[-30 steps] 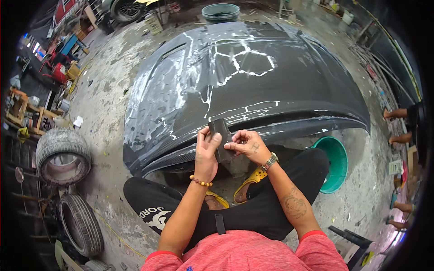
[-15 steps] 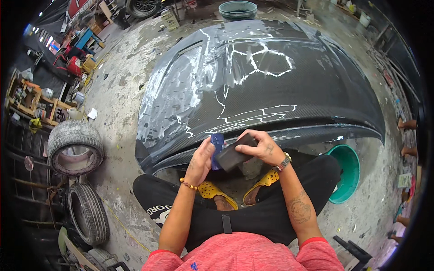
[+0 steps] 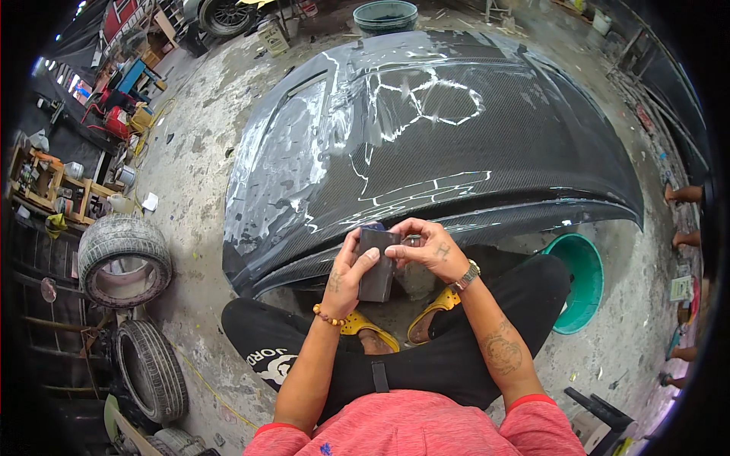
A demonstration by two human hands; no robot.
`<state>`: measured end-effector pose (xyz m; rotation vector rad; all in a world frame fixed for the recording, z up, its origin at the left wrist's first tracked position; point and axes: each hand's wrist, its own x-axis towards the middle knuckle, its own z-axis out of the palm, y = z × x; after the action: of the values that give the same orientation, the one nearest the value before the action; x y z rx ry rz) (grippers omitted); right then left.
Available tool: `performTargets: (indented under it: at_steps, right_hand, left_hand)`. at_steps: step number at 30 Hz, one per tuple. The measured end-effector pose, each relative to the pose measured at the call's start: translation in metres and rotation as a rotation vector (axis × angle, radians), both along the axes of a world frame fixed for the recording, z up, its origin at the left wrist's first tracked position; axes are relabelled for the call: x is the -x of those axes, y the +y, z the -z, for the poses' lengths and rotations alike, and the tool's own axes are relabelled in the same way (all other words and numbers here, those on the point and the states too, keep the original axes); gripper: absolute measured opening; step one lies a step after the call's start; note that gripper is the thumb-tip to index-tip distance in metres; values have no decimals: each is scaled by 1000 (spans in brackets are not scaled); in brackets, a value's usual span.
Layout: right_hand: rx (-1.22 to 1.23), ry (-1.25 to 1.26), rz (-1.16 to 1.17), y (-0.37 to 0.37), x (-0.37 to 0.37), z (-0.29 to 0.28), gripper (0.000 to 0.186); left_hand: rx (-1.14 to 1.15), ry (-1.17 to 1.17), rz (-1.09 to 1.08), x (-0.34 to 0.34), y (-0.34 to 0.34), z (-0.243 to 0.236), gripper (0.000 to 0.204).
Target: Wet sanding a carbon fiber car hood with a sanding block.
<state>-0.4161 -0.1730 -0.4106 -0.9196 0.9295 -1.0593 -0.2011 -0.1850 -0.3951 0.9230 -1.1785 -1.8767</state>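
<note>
My left hand [image 3: 347, 275] grips a blue sanding block [image 3: 372, 226] with a dark piece of sandpaper [image 3: 376, 286] laid over its face. Only a strip of the block shows, along its far end. My left thumb presses on the paper. From the other side, my right hand [image 3: 435, 252] pinches the paper's right edge between thumb and fingers. Both hands are above my lap, just short of the near edge of a car hood [image 3: 502, 144]. The hood has a dark woven surface, with wet, whitish glare on its left part.
A green tub [image 3: 584, 304] stands beside my right knee, and a second round tub [image 3: 385, 29] is beyond the hood. At left are worn tyres [image 3: 125, 262] and a cluttered wooden shelf [image 3: 49, 205]. Bare feet and legs [image 3: 688, 194] show at the right edge.
The sandpaper has come over onto the block, covering most of its blue face. My right hand now pinches the paper's edge against it, and my left thumb has come down on it.
</note>
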Motion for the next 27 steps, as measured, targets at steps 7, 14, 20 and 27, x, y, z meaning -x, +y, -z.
performTargets:
  at_steps: [7,14,20,27]
  right_hand:
    - [136,73,47,1,0,-4,42]
    - [282,274,50,1,-3,-3,43]
    - [254,293,-4,-2,4,0,36]
    - [143,109,-99,-2,11,3,35]
  left_hand:
    - [-143,149,-22,1,8,-2,49]
    - [-202,225,-53,4,12,4,50]
    - [-183,120,-101,3,9,14,40]
    - [-306,279,-9,0,12,16,39]
